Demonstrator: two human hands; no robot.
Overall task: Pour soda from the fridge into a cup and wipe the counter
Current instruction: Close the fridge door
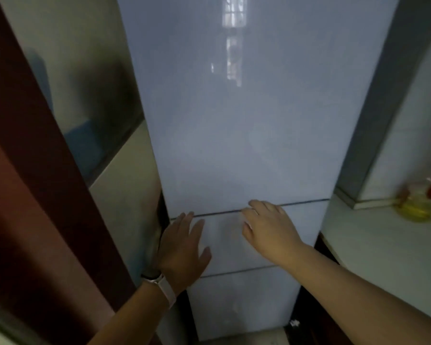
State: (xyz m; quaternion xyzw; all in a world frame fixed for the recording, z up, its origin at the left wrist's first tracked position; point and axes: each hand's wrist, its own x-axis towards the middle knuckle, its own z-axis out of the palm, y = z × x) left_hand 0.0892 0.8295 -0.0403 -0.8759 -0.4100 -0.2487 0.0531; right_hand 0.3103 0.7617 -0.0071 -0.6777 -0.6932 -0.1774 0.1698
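Note:
A tall pale blue-grey fridge [239, 120] fills the middle of the view, its doors all closed. A dark seam runs across it between the big upper door and a narrower middle drawer. My left hand [182, 247] is spread flat near the fridge's left edge, fingertips just under that seam, a watch on the wrist. My right hand [266, 227] reaches to the seam with fingers apart and holds nothing. No soda or cup is in view.
A white counter [373, 235] lies to the right of the fridge, with a blurred yellow-and-red bottle [418, 202] at its back. A dark red door frame [35, 195] and a tiled wall stand on the left.

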